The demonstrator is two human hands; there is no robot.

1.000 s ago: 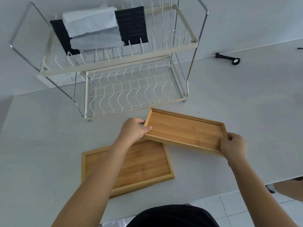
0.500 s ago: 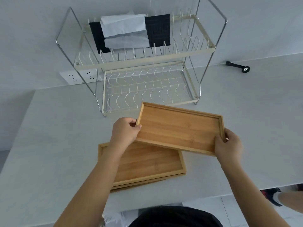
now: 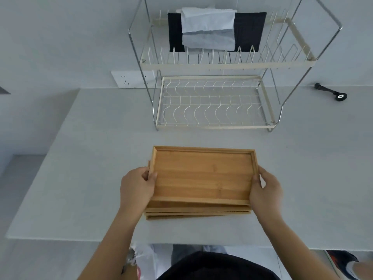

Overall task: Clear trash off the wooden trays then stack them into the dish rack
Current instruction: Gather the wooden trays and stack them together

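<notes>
Two trays at least now sit in one pile where, a moment ago, the top wooden tray was held in the air off to the right of the tray lying on the counter. It has been swung over and lowered onto the stack beneath, whose front edges peek out below it, slightly askew. I would take that to mean the trays are being gathered for a single carry to the rack, and since the top tray's floor is bare wood with no scrap on it, the clearing part looks finished.

Going left to right: the left hand clasps the tray's left short end, thumb over the rim and fingers curled under. The tray itself lies level, near the counter's front edge and well short of the rack. The right hand closes on the opposite short end the same way, thumb on top.

Behind, the dish rack stands against the wall. Its lower tier of wavy wires holds nothing. The upper tier has a black cloth and a pale grey cloth draped at the back, its prongs otherwise free. Far right, a small black tool lies apart on the counter.
</notes>
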